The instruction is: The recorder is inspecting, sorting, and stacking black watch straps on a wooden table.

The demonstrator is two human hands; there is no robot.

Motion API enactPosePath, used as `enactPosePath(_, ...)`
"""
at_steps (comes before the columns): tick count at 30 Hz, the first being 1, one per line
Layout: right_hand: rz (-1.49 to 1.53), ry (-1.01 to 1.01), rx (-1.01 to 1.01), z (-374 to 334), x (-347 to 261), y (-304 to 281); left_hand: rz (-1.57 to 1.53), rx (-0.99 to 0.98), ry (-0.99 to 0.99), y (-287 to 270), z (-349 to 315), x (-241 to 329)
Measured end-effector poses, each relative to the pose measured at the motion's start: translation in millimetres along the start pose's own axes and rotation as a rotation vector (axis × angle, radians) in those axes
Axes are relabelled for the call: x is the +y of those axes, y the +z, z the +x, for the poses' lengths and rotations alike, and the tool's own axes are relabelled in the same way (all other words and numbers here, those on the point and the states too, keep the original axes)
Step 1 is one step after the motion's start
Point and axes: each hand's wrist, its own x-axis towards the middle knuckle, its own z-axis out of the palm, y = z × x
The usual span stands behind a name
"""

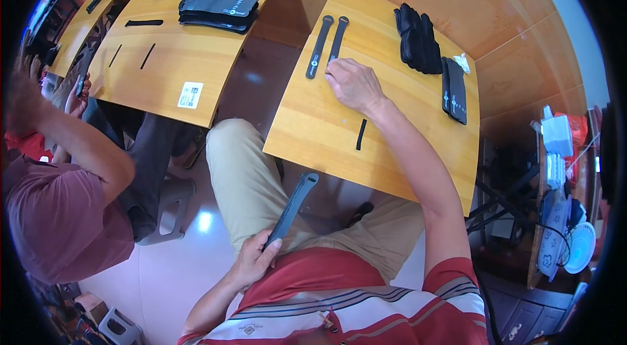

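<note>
My left hand [257,259] is closed around the lower end of a dark grey strap stack [294,204], held upward over my lap with its slotted, rounded end on top. On the wooden table my right hand [356,85] has its fingers curled together at the near end of a dark strap [338,36]; the fingertips are partly hidden. Just left of that lies a matching strap [319,48], roughly parallel. A short narrow black strip [361,134] rests nearer the table's front edge, below my right wrist.
Black bundles [417,39], dark flat pieces [454,90] and white crumpled paper [462,63] lie along the table's right side. Another person [72,214] sits at the left table [163,83], which bears a dark stack [219,8]. A cluttered shelf [541,214] stands at right.
</note>
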Motion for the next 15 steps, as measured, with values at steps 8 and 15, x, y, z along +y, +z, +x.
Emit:
enactPosePath(8,0.003,0.000,-0.009,-1.9,-3.3,-1.8,-0.001,-0.019,0.017,0.6,-0.2,1.4)
enactPosePath(15,-0.007,0.020,-0.049,-2.3,-6.0,-5.2,-0.004,-0.008,0.014,2.2,-0.7,7.4)
